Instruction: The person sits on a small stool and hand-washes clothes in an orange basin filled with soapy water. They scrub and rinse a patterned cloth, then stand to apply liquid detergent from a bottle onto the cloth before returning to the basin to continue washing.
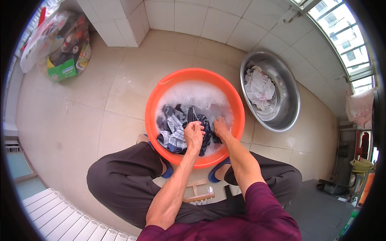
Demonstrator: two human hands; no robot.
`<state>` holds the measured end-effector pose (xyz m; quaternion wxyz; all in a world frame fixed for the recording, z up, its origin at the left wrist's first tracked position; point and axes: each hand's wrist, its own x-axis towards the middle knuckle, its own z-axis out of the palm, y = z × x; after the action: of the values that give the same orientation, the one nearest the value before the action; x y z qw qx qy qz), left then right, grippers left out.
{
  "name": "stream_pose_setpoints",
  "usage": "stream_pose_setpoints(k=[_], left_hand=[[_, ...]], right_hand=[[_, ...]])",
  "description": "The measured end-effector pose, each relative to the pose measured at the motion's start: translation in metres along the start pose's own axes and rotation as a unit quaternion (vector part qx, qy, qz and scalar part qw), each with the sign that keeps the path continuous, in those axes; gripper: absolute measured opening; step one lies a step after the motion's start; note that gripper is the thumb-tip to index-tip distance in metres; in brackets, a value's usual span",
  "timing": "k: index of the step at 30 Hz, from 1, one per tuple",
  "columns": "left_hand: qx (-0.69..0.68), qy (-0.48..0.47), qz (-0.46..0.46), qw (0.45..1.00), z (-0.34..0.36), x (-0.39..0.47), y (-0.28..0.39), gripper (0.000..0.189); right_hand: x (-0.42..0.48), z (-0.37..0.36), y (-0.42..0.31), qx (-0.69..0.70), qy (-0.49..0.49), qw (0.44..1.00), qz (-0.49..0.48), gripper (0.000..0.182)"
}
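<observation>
An orange plastic basin [195,164] stands on the floor between my feet, with sudsy water [196,90] in it. Dark and patterned wet clothes [176,132] lie bunched in its near and left part. My left hand [194,132] is over the clothes with its fingers curled; whether cloth is pinched in them cannot be made out. At the right of the basin, my right hand [221,126] reaches down into the cloudy water beside a black garment [206,129]; its fingertips are partly hidden by water and suds.
Right of the orange basin, a metal basin [291,105] holds white wet cloth [260,89]. A plastic bag of mixed items [68,51] stands at the upper left. Tiled walls [190,15] border the floor. A wooden stool or rack part [199,197] shows between my legs.
</observation>
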<state>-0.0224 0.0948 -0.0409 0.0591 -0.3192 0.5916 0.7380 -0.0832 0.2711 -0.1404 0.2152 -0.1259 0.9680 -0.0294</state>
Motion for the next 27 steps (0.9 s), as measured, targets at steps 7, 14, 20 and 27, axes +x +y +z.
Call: stream_pose_setpoints(k=[7, 14, 20, 27], left_hand=[[-0.028, -0.018, -0.029, 0.999, 0.012, 0.016, -0.007, 0.028], [-0.231, -0.016, -0.203, 0.951, 0.027, 0.010, -0.017, 0.077], [-0.545, -0.171, -0.141, 0.809, 0.025, 0.004, 0.007, 0.060], [-0.186, -0.015, 0.037, 0.982, 0.006, -0.021, -0.003, 0.040]], right_hand=[[0.007, -0.124, 0.006, 0.228, -0.008, 0.974, -0.006, 0.029], [-0.093, -0.282, -0.044, 0.572, -0.060, 0.817, 0.052, 0.033], [-0.129, -0.237, -0.053, 0.833, 0.047, 0.544, 0.086, 0.036], [-0.094, -0.140, -0.091, 0.910, -0.059, 0.378, 0.161, 0.070]])
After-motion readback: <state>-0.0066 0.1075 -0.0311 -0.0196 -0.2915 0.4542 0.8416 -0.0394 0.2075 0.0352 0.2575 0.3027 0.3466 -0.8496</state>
